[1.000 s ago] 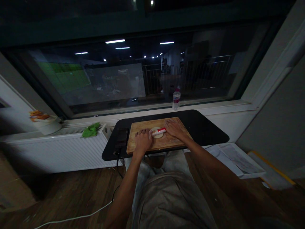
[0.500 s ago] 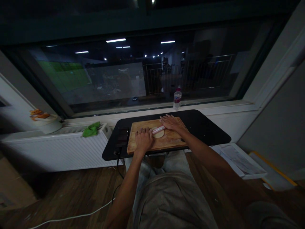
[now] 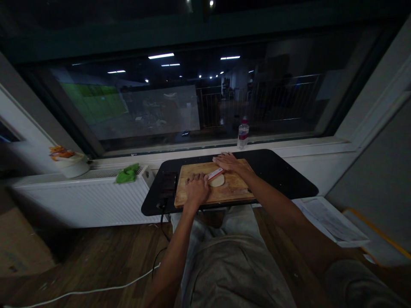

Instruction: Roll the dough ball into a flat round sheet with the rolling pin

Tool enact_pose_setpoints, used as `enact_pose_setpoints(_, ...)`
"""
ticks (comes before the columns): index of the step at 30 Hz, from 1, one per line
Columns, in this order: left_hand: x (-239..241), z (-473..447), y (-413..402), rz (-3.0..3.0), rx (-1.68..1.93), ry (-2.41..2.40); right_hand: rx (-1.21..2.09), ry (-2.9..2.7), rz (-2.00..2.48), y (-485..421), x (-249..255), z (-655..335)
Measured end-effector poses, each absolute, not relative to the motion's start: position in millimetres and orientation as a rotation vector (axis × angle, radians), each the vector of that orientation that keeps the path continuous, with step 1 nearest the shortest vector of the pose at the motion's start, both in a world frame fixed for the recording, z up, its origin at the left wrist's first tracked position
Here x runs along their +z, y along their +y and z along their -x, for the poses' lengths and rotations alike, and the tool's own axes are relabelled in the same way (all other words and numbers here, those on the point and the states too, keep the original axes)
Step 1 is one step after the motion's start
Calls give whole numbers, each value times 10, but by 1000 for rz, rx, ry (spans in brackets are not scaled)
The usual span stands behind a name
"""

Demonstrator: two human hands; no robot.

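Right fingers (image 3: 219, 158) farther forward — red-white roller (image 3: 215, 174) slid off centre of dough (image 3: 217, 181).

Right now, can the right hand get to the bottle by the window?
Probably yes: nothing seems to stand between the right hand and the bottle beyond the black tabletop, though that hand seems busy on the red-white stick.

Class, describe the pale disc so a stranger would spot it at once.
Below the window, a black table bears a wooden board. On it, at the near side of the red-and-white stick, lies the pale disc. Unlike the long stick, it is flat and round.
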State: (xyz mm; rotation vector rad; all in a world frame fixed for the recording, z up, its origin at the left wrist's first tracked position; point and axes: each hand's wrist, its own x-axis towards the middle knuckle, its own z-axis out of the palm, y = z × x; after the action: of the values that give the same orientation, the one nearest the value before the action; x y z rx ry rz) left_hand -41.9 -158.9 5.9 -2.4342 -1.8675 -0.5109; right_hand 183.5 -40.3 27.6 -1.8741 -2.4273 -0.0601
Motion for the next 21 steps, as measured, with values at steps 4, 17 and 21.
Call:
enact_pose_setpoints(4, 48, 426, -1576, 2428, -509, -1874, -54, -2425, 1854, -374, 318, -1792)
enact_pose_setpoints(17, 22, 492, -1479, 2424, -495, -1888, -139, -2403, 1840, -193, 387, -1670)
enact_pose_setpoints(21, 0, 501, -1458, 2400, -502, -1915, -187, -2408, 1810, -92, 356, -1637)
